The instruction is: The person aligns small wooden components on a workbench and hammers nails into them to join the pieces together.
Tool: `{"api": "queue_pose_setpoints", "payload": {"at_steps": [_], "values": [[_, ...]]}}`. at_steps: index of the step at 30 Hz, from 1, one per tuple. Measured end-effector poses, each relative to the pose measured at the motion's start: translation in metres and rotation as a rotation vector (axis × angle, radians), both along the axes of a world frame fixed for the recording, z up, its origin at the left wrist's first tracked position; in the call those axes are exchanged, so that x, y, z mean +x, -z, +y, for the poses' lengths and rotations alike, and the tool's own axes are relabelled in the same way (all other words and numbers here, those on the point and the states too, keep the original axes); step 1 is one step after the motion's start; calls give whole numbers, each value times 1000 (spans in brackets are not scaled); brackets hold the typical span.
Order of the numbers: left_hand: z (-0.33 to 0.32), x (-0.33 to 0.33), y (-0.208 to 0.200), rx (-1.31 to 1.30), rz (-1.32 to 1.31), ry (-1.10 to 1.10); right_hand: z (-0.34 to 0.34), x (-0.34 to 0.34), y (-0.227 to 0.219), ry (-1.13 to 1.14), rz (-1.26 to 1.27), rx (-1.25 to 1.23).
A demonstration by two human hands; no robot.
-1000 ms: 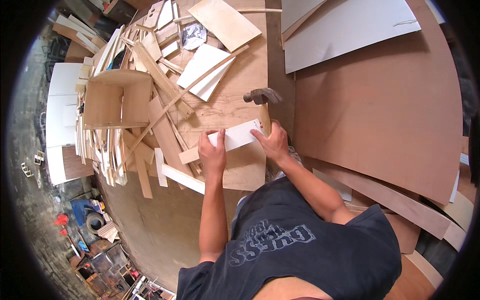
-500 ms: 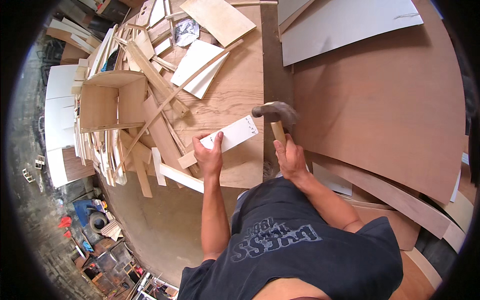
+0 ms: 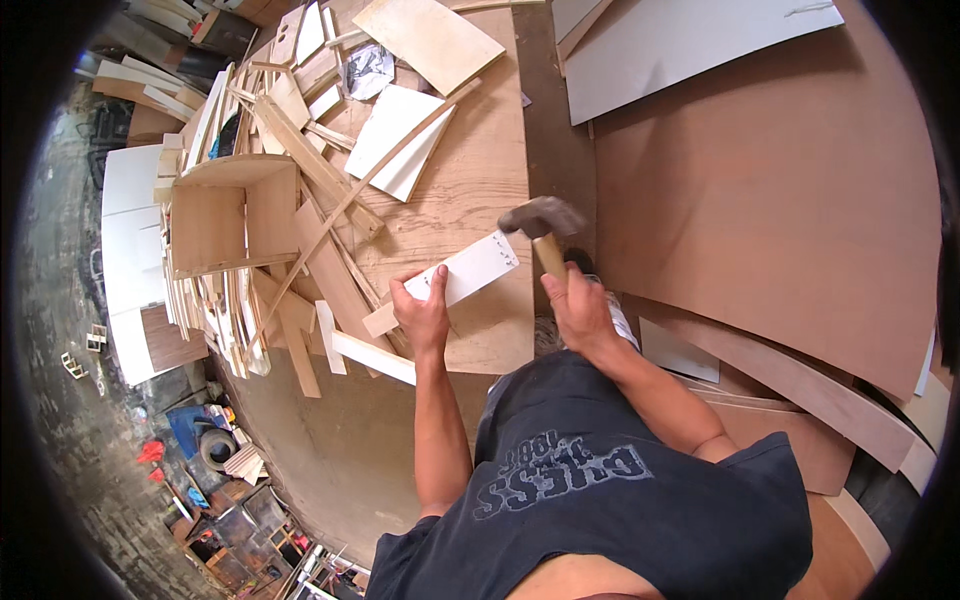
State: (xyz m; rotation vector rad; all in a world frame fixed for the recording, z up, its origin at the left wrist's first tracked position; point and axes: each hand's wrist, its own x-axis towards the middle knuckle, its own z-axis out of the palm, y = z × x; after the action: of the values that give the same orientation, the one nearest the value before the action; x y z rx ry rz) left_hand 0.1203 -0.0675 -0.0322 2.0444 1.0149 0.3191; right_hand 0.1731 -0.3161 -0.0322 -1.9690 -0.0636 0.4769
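Note:
My left hand (image 3: 422, 305) is closed round a narrow white-faced board (image 3: 478, 268) with a bare wooden end at its lower left. Small dark marks dot the board's far right end, and my thumb lies along its top face. In my right hand (image 3: 580, 310) is a claw hammer (image 3: 548, 255), gripped by its light wooden handle. The dark hammer head hangs over the board's marked end, close to its edge; whether it touches I cannot tell. The board is over the right part of a plywood worktable (image 3: 480, 340).
Wood offcuts crowd the table's left side, among them an open wooden box (image 3: 210, 225), a long thin strip (image 3: 330, 225) and a white panel (image 3: 400, 140). A large brown sheet (image 3: 760, 220) stands to the right beneath a white sheet (image 3: 690, 50). A tyre (image 3: 217, 450) lies at lower left.
The hammer head has shifted slightly left and down toward the board's end, its blur lessened. My left hand keeps its grip on the board. The whole view has shifted slightly.

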Motion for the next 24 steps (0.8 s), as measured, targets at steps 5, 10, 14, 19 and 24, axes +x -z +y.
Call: {"api": "queue_pose_setpoints", "payload": {"at_steps": [5, 10, 14, 19, 24], "values": [[8, -2, 6, -11, 12, -20, 4, 5, -19, -10, -18, 46], [8, 0, 5, -24, -2, -37, 8, 10, -8, -110, -13, -74], [8, 0, 3, -21, 20, -37, 6, 5, -11, -33, 30, 39], [14, -2, 9, -14, -9, -43, 6, 8, -24, -112, 45, -19], [9, 3, 4, -33, 4, -64, 3, 6, -5, -114, -38, -59]]}}
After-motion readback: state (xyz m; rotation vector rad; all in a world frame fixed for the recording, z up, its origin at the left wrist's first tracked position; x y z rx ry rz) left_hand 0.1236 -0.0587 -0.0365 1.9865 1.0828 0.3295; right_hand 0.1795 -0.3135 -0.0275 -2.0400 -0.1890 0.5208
